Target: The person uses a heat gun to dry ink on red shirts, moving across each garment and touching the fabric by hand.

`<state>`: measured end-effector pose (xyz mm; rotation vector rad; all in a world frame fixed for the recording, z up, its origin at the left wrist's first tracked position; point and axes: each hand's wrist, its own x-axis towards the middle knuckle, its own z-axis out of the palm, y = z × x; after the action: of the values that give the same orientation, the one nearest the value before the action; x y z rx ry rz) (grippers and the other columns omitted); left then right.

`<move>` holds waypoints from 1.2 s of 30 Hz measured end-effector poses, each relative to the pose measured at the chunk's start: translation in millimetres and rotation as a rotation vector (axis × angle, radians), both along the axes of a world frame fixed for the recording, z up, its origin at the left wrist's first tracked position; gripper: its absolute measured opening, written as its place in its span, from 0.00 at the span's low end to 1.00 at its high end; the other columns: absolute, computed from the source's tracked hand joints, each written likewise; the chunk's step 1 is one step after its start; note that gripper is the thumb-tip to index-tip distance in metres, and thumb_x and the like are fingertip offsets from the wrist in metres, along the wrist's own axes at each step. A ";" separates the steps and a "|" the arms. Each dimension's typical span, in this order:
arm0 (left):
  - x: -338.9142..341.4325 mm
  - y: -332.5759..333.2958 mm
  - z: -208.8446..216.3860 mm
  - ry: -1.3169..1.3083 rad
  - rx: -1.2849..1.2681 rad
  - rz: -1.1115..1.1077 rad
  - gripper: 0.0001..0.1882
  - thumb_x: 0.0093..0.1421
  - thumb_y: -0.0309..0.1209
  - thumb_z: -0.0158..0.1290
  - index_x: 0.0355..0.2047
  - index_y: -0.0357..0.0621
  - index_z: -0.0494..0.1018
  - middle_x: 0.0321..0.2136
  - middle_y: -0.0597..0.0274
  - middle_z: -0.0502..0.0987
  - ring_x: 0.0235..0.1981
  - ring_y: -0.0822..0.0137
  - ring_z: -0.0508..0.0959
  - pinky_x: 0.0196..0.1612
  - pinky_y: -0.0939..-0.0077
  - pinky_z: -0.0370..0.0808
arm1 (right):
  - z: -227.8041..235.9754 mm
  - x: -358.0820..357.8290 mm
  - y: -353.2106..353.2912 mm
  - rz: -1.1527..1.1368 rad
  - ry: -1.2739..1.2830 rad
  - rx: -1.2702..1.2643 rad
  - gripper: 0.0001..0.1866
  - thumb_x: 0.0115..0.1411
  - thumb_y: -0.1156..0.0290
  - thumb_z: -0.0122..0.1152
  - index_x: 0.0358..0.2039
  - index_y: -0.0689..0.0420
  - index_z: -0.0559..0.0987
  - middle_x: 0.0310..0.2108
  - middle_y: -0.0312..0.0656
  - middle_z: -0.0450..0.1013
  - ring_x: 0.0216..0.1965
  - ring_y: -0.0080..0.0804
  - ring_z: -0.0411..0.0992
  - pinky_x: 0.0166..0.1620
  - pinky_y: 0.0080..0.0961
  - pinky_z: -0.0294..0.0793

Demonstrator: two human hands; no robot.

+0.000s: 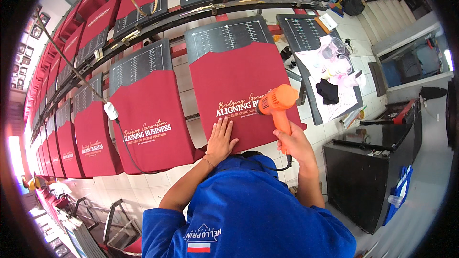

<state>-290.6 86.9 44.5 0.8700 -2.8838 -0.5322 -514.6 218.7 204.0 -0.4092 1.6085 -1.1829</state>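
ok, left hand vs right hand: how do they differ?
Pose: the left hand lies palm-down on the red shirt, fingers extended; the right hand is curled around the handle of the orange heat gun.
Wrist: the left hand's has a thin band; none shows on the right hand's.
Shared: both ungloved.

The red shirt (234, 79) under the orange heat gun (281, 100) carries lettering I can make out: a gold script line, bold white capitals below, then a smaller gold line, all partly hidden by the tool. The neighbouring shirt (148, 100) shows the same design whole, with a tiny white line beneath. White ruler-like scales mark the dark boards (224, 36), their figures too small for me. The blue top (267, 210) bears white capitals with a triangle outline.
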 end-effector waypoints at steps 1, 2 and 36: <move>0.5 -0.1 2.2 0.011 0.007 -0.004 0.38 0.64 0.50 0.47 0.66 0.37 0.54 0.67 0.45 0.53 0.69 0.47 0.51 0.69 0.54 0.49 | 1.4 5.1 -4.3 0.036 -0.030 -0.012 0.13 0.61 0.73 0.58 0.45 0.61 0.71 0.27 0.32 0.68 0.22 0.17 0.68 0.25 0.18 0.73; 1.9 0.5 3.7 0.022 0.015 -0.007 0.37 0.64 0.50 0.47 0.65 0.38 0.55 0.67 0.45 0.53 0.69 0.46 0.51 0.69 0.53 0.49 | 1.7 9.8 -8.4 0.073 -0.060 -0.023 0.13 0.61 0.73 0.58 0.46 0.61 0.71 0.27 0.33 0.68 0.22 0.17 0.68 0.25 0.18 0.73; 767.1 -213.3 -74.7 -0.077 -0.478 1.917 0.32 0.64 0.43 0.46 0.63 0.38 0.54 0.62 0.35 0.54 0.62 0.37 0.58 0.56 0.43 0.68 | 9.0 326.9 -158.5 0.068 -0.113 -0.003 0.18 0.59 0.71 0.58 0.48 0.63 0.71 0.26 0.36 0.70 0.21 0.21 0.70 0.25 0.21 0.72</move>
<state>476.4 -126.4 -30.3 2.5753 -0.9109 0.3857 -187.7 60.2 213.0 -0.3887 1.4844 -1.1376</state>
